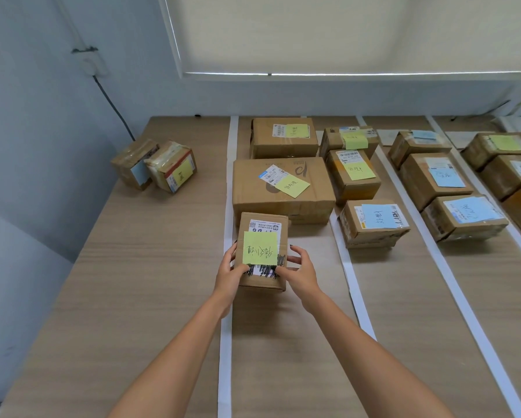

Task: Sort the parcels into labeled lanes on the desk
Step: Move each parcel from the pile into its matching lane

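wood desk (132, 297) | white tape strips (224, 342) | labelled cardboard parcels (283, 188)

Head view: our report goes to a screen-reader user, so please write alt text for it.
Both hands, left hand and right hand, grip a small parcel with a yellow-green note at the near end of the leftmost taped lane on a wooden desk. Labeled boxes fill the lanes beyond; two boxes wait at left.

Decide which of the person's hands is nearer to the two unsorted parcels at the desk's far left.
Left. The left hand grips the held parcel's left edge, on the side facing the two unsorted parcels. The right hand holds its right edge, farther away.
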`<state>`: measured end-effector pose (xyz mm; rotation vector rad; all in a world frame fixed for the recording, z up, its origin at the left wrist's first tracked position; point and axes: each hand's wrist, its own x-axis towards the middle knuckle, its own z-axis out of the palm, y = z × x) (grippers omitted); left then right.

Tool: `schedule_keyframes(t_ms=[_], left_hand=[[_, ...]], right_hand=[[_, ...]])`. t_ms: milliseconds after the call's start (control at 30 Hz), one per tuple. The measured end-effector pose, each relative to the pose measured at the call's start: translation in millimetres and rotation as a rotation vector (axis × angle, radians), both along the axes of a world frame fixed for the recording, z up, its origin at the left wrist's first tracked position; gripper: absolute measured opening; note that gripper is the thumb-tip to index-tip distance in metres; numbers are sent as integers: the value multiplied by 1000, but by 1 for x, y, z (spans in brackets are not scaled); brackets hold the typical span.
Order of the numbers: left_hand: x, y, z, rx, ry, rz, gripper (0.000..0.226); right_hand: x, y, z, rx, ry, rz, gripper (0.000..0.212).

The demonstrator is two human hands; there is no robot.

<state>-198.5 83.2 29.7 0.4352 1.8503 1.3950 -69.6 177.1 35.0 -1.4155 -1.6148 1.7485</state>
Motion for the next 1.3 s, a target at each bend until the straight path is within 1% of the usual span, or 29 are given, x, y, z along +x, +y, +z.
schedule_keyframes(t_ms=[67,133,200,300,400,633,933,1033,1133,1300], left_hand=[[2,0,-3,-24,35,10,59],[3,0,-6,-57,74,36,64],[3,-2,-10,-76,76,37,66],[3,-2,-15,-93,47,10,67],[1,2,-16,-108,-7,26,67],[-15,16,-19,-133,-51,-1,69],[-23,21,-18,-139,-81,2,67],[-24,19,-14,-138,-74,-18,67],[-31,16,-7,-121,-51,59,69],[-54,0,11,-76,65,131,59]], right_hand=[[1,1,-2,15,6,32,67],[1,1,-5,21,-32,93,72],[3,0,-9,-29,-77,129,75],[3,-4,-16,-83,-82,145,72],[0,-4,-20,-75,-79,148,69],[-8,1,-22,-49,-73,173,68],[-7,5,-26,-27,-140,204,64],[-7,4,-23,26,-187,231,65],[-9,8,-18,131,-209,176,66],[-32,13,3,300,-141,47,51]])
